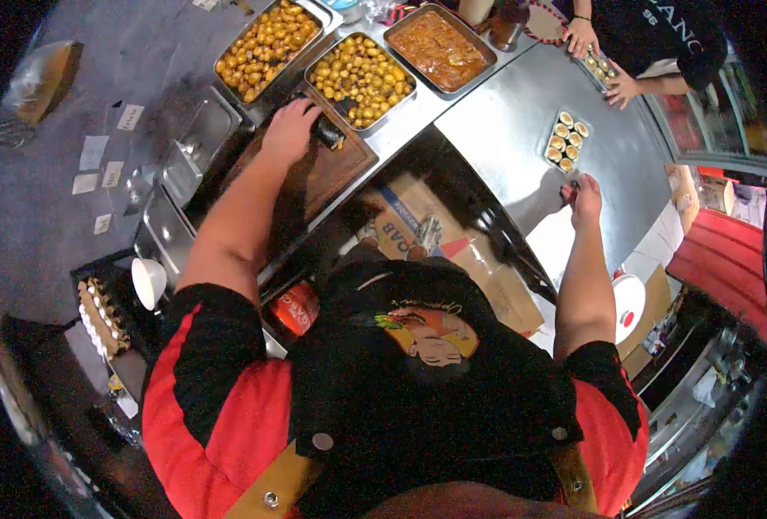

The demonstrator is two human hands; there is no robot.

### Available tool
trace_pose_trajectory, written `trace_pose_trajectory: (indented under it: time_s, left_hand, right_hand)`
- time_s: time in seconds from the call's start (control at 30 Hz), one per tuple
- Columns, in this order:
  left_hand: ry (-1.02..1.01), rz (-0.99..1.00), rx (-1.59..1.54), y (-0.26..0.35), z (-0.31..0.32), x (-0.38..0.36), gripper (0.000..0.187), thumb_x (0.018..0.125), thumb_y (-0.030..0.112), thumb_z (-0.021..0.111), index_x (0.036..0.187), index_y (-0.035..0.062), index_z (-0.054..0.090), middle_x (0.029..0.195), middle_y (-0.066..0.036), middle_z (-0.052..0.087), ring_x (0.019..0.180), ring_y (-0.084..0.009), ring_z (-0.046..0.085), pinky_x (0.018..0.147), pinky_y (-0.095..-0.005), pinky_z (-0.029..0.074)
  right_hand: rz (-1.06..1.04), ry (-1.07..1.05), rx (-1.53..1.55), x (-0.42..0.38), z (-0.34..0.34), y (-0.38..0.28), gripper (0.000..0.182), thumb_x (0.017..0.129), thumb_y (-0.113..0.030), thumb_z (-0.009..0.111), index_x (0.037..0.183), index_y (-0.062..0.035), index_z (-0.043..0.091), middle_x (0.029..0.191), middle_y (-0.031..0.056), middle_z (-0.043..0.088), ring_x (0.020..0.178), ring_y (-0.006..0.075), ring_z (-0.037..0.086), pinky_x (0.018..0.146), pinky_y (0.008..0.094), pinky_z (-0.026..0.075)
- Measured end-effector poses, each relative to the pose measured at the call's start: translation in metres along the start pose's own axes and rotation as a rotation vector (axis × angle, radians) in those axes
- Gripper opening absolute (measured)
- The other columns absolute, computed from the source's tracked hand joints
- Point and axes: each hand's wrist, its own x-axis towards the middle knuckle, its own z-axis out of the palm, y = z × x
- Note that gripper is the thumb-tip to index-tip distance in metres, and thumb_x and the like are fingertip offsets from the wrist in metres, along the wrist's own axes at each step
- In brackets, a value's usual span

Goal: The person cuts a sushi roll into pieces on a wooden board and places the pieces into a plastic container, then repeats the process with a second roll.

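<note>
My left hand is over the wooden cutting board, its fingers by a dark, seaweed-wrapped roll; whether they grip it is unclear. At the steel table's near edge, my right hand has bent fingers around something small and dark that I cannot make out. Just beyond it lies a clear tray of round, light-topped pieces. Metal trays of small potatoes stand beyond the board, beside a tray of orange-brown sauced food.
Another person's hands hold a second small tray at the upper right. Steel containers border the board on the left. A white bowl is at the lower left, and a cardboard box lies below the counter.
</note>
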Motion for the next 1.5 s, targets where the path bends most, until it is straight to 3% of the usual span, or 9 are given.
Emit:
trace_pose_trajectory:
  time_s: [0.33, 0.5, 0.57, 0.6, 0.63, 0.97, 1.07, 1.2, 1.5]
  left_hand:
    - [-0.347, 0.43, -0.141, -0.029, -0.032, 0.037, 0.048, 0.082, 0.018, 0.074, 0.129, 0.0096, 0.065, 0.121, -0.016, 0.068, 0.122, -0.0372, 0.064, 0.105, -0.0495, 0.053]
    - [-0.414, 0.163, -0.41, -0.024, -0.035, -0.021, 0.056, 0.079, 0.027, 0.08, 0.129, 0.0055, 0.065, 0.133, -0.022, 0.067, 0.125, -0.0423, 0.063, 0.109, -0.0514, 0.051]
    - [-0.341, 0.06, -0.562, -0.022, -0.039, -0.067, 0.043, 0.078, 0.025, 0.078, 0.115, 0.0055, 0.068, 0.114, -0.022, 0.07, 0.113, -0.0423, 0.066, 0.097, -0.0512, 0.054]
    - [-0.303, 0.016, -0.618, -0.022, -0.032, -0.093, 0.044, 0.078, 0.025, 0.078, 0.115, 0.0045, 0.067, 0.114, -0.023, 0.07, 0.113, -0.0428, 0.065, 0.097, -0.0511, 0.054]
    - [-0.339, -0.047, -0.722, -0.024, -0.023, -0.118, 0.044, 0.078, 0.026, 0.078, 0.115, 0.0043, 0.067, 0.114, -0.023, 0.071, 0.114, -0.0434, 0.065, 0.097, -0.0513, 0.054]
    - [-0.412, -0.328, -0.624, -0.068, 0.0, -0.228, 0.061, 0.086, 0.031, 0.079, 0.138, 0.0015, 0.062, 0.137, -0.028, 0.065, 0.129, -0.0467, 0.06, 0.114, -0.0511, 0.048]
    - [-0.144, -0.293, -0.593, -0.06, 0.015, -0.23, 0.05, 0.085, 0.028, 0.079, 0.128, 0.0062, 0.065, 0.116, -0.02, 0.065, 0.115, -0.0434, 0.063, 0.1, -0.0528, 0.054]
    - [-0.078, -0.383, -0.593, -0.049, 0.007, -0.227, 0.05, 0.086, 0.022, 0.081, 0.13, 0.0066, 0.063, 0.123, -0.018, 0.062, 0.123, -0.0413, 0.059, 0.102, -0.0514, 0.053]
    - [-0.054, -0.24, -0.609, -0.048, 0.025, -0.207, 0.05, 0.085, 0.016, 0.081, 0.13, 0.0046, 0.063, 0.123, -0.018, 0.061, 0.119, -0.0407, 0.059, 0.1, -0.0509, 0.053]
  right_hand:
    - [0.084, -0.038, -0.377, -0.133, 0.031, 0.039, 0.031, 0.105, -0.021, 0.062, 0.129, -0.0021, 0.063, 0.111, 0.0106, 0.068, 0.085, 0.0223, 0.071, 0.073, 0.0352, 0.059]
    - [-0.053, -0.335, -0.586, -0.142, 0.087, 0.114, 0.02, 0.107, -0.017, 0.061, 0.12, -0.0045, 0.067, 0.099, 0.0054, 0.07, 0.078, 0.0175, 0.071, 0.067, 0.0311, 0.057]
    - [-0.249, -0.449, -0.818, -0.182, 0.161, 0.078, 0.018, 0.106, -0.018, 0.064, 0.118, -0.0046, 0.069, 0.1, 0.003, 0.069, 0.081, 0.0134, 0.067, 0.072, 0.0288, 0.055]
    - [-0.265, -0.497, -0.813, -0.196, 0.197, 0.066, 0.028, 0.103, -0.028, 0.066, 0.118, -0.0047, 0.073, 0.112, 0.013, 0.077, 0.105, 0.0245, 0.073, 0.097, 0.0364, 0.054]
    - [-0.198, -0.531, -0.839, -0.202, 0.233, 0.065, 0.029, 0.103, -0.029, 0.065, 0.118, -0.0051, 0.072, 0.112, 0.017, 0.077, 0.104, 0.0313, 0.074, 0.096, 0.0395, 0.056]
    - [-1.382, -0.994, -1.175, -0.257, 0.553, 0.081, 0.035, 0.088, -0.014, 0.073, 0.12, -0.0049, 0.067, 0.117, 0.0206, 0.064, 0.114, 0.0459, 0.061, 0.098, 0.0497, 0.052]
    - [-1.191, -1.169, -1.585, -0.283, 0.59, 0.054, 0.037, 0.101, -0.017, 0.052, 0.133, -0.0117, 0.071, 0.15, 0.0162, 0.06, 0.132, 0.0398, 0.061, 0.11, 0.056, 0.05]
    - [-1.357, -1.138, -1.513, -0.244, 0.593, 0.07, 0.042, 0.092, -0.016, 0.066, 0.133, -0.0071, 0.067, 0.126, 0.018, 0.067, 0.121, 0.0416, 0.062, 0.101, 0.0491, 0.053]
    - [-0.604, -0.882, -1.277, -0.237, 0.435, 0.009, 0.064, 0.091, -0.036, 0.076, 0.142, -0.0039, 0.052, 0.124, 0.0258, 0.071, 0.115, 0.0448, 0.069, 0.1, 0.0498, 0.055]
